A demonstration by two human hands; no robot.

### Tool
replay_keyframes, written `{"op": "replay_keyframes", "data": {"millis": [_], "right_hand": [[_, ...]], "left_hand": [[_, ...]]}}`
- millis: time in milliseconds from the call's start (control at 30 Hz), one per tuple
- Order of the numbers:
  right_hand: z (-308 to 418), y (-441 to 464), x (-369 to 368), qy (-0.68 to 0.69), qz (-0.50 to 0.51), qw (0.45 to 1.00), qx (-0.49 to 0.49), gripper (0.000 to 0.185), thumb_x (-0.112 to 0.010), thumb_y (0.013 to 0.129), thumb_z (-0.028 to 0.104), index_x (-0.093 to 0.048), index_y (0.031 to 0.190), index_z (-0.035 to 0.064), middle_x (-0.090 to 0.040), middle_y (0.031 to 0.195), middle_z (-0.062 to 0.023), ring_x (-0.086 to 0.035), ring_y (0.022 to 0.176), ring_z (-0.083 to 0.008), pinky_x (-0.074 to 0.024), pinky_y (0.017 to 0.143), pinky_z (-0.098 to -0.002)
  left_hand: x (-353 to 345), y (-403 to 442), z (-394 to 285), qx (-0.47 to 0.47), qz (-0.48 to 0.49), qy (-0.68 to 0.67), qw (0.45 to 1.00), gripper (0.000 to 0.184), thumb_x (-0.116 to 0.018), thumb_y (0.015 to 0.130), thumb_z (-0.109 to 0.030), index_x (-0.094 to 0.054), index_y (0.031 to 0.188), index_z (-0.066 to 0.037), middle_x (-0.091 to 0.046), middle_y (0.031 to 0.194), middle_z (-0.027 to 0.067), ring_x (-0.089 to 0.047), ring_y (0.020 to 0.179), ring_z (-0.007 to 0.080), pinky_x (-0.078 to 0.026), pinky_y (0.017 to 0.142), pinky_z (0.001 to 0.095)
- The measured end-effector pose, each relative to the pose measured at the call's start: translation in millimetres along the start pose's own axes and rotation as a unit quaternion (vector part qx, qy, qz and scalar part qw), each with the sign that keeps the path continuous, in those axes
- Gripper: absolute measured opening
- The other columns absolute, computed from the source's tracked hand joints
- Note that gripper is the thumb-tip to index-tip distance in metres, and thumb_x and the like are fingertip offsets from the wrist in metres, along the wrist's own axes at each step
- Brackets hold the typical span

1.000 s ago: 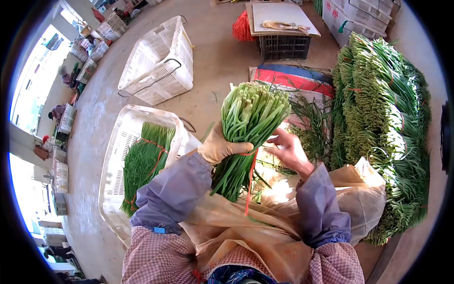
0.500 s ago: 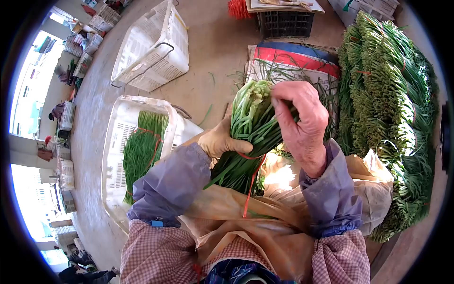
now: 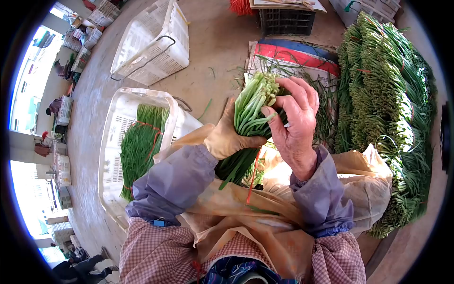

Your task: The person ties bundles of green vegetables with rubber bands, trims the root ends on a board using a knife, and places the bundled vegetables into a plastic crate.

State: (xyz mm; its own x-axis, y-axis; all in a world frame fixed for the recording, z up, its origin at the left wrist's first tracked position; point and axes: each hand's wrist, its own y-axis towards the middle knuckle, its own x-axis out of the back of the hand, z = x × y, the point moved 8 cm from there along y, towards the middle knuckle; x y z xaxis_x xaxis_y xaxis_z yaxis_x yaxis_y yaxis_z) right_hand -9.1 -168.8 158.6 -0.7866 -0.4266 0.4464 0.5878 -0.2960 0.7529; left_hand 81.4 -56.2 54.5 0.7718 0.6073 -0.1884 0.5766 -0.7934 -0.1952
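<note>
My left hand (image 3: 229,135), in a tan glove, wraps round a bunch of garlic chives (image 3: 253,106) above my lap. The pale cut ends point up and away from me, and the dark green leaves hang below the glove. A loose red tie (image 3: 254,177) dangles from the bunch. My bare right hand (image 3: 298,128) is at the bunch's right side, with curled fingers and thumb pinching at the stalks near the cut ends. Part of the bunch is hidden behind my hands.
At my left, a white crate (image 3: 111,156) holds tied chives (image 3: 144,146); another white crate (image 3: 156,52) stands beyond it. On the right is a tall stack of chive bunches (image 3: 378,94). Loose leaves litter a printed sack (image 3: 293,56) ahead, before a black crate (image 3: 287,22).
The bunch and my left hand have shifted slightly right and up, the bunch turning a little. My right hand's fingers have moved from the top of the cut ends to their right side.
</note>
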Motion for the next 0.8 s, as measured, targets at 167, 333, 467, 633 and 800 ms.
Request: {"op": "replay_keyframes", "data": {"millis": [167, 333, 467, 633, 800], "right_hand": [[7.3, 2.2, -12.2, -0.109, 0.019, 0.994, 0.019, 0.012, -0.064, 0.082, 0.007, -0.055, 0.089, 0.0039, -0.061, 0.119, -0.0106, -0.055, 0.113, -0.0323, -0.0300, 0.105, -0.0543], [-51.7, 2.9, -11.2, 0.188, -0.020, 0.963, -0.191, 0.009, -0.059, 0.091, 0.007, -0.063, 0.096, 0.0013, -0.067, 0.110, -0.0084, -0.061, 0.103, -0.0221, -0.0394, 0.100, -0.0468], [-137.8, -0.9, 26.7, 0.456, -0.212, 0.803, -0.320, 0.020, -0.063, 0.096, 0.019, -0.070, 0.099, 0.0007, -0.071, 0.093, -0.0065, -0.064, 0.084, -0.0129, -0.0497, 0.079, -0.0287], [-184.3, -67.0, -1.2, 0.399, -0.097, 0.827, -0.383, 0.019, -0.064, 0.097, 0.021, -0.068, 0.091, 0.0037, -0.069, 0.082, -0.0056, -0.061, 0.067, -0.0101, -0.0468, 0.064, -0.0229], [-309.5, -238.5, -79.0, 0.186, 0.112, 0.829, -0.515, 0.016, -0.065, 0.091, 0.019, -0.067, 0.090, 0.0033, -0.064, 0.070, -0.0082, -0.061, 0.063, -0.0178, -0.0484, 0.061, -0.0304]], "left_hand": [[5.9, 0.1, -10.7, -0.061, -0.037, 0.079, 0.994, 0.102, -0.090, 0.062, -0.002, -0.028, 0.143, -0.006, -0.054, 0.133, 0.0106, -0.053, 0.122, 0.0204, -0.046, 0.103, 0.0358], [12.6, 4.7, -4.1, -0.048, -0.034, 0.050, 0.997, 0.106, -0.093, 0.061, -0.010, -0.026, 0.144, -0.001, -0.052, 0.136, 0.0132, -0.051, 0.126, 0.0229, -0.042, 0.108, 0.0360], [21.9, 3.6, -0.7, -0.077, -0.046, 0.174, 0.981, 0.118, -0.095, 0.062, -0.023, -0.020, 0.149, 0.001, -0.051, 0.138, 0.0163, -0.050, 0.128, 0.0256, -0.040, 0.110, 0.0351], [34.7, 18.4, 10.2, -0.059, -0.086, 0.288, 0.952, 0.114, -0.093, 0.063, -0.029, -0.025, 0.148, 0.003, -0.057, 0.132, 0.0232, -0.056, 0.123, 0.0307, -0.044, 0.106, 0.0362], [43.7, 53.5, 34.0, 0.012, -0.081, 0.507, 0.858, 0.110, -0.089, 0.065, -0.038, -0.026, 0.148, -0.003, -0.058, 0.127, 0.0260, -0.058, 0.117, 0.0401, -0.048, 0.100, 0.0427]]}}
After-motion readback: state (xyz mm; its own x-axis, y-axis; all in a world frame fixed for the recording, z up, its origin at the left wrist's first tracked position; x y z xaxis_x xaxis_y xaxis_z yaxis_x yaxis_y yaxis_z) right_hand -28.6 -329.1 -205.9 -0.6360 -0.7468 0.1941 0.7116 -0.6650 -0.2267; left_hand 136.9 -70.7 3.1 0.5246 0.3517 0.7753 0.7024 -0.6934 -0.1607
